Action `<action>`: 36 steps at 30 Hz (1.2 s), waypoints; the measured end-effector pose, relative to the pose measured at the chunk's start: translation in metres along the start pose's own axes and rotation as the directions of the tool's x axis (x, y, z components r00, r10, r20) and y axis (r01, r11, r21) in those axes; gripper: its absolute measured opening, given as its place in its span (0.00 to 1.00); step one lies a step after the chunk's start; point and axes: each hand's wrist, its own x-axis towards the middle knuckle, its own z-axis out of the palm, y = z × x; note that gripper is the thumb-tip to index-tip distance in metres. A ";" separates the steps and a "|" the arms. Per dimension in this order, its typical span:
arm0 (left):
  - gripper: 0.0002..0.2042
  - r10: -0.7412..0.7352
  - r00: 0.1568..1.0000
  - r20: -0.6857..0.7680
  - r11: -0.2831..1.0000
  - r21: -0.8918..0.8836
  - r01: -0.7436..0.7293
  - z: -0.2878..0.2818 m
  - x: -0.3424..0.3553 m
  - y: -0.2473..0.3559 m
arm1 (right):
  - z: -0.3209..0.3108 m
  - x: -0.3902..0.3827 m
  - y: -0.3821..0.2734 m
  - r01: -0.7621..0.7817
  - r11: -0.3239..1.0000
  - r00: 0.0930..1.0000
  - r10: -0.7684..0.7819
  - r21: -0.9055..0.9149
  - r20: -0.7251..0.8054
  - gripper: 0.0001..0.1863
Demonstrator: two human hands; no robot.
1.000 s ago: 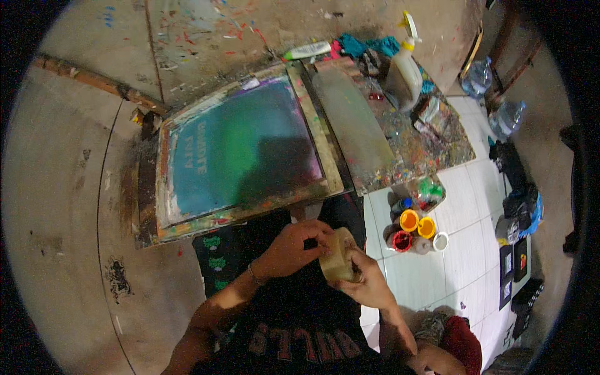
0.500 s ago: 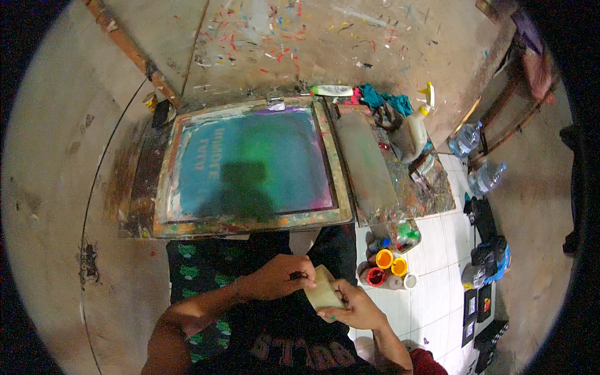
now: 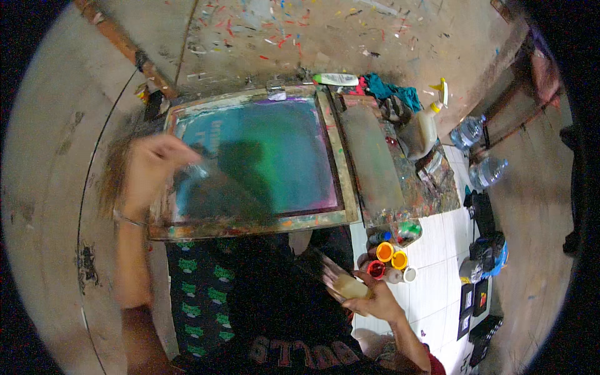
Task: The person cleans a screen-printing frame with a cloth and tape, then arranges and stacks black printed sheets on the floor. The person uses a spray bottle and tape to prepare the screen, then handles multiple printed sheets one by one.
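- Tape roll [image 3: 351, 287], near: smooth, translucent, plastic-looking
- Screen frame [image 3: 262, 226]: apparently wood, rough with paint
- Mesh [image 3: 294, 156] inside it: smooth, matt
- Spray bottle [image 3: 425, 134], far right: translucent plastic
- Rag [image 3: 401, 94] beside it: crumpled cloth
- Water bottles [image 3: 487, 172], right: clear, glossy plastic
- Floor tiles [image 3: 431, 287], right: smooth, faintly glossy
- Far wall [image 3: 312, 37]: matt, paint-flecked

Paint-spattered bench [image 3: 431, 201] — framed screen [image 3: 297, 156], spray bottle [image 3: 426, 130], teal cloth [image 3: 403, 95] — green-white container [image 3: 339, 80], perhaps tube.
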 end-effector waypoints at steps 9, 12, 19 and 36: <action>0.14 0.396 0.913 -0.095 0.913 0.146 -0.381 -0.151 -0.001 -0.066 | -0.055 -0.013 -0.026 0.297 0.951 0.941 -0.307 0.092 0.143 0.17; 0.29 0.115 0.841 -0.529 0.801 -0.451 -0.393 -0.215 -0.019 -0.092 | -0.091 -0.052 -0.081 0.442 0.784 0.887 -0.454 -0.436 0.083 0.19; 0.15 0.299 0.536 -0.789 0.862 -0.018 -0.507 -0.178 -0.047 -0.074 | -0.076 -0.066 -0.129 0.671 0.436 0.412 -0.892 -0.600 -0.188 0.19; 0.33 0.365 0.883 -0.294 0.639 -0.610 -0.468 -0.094 0.073 -0.106 | -0.164 0.091 0.013 -0.230 0.728 0.517 -0.471 -0.646 -0.715 0.18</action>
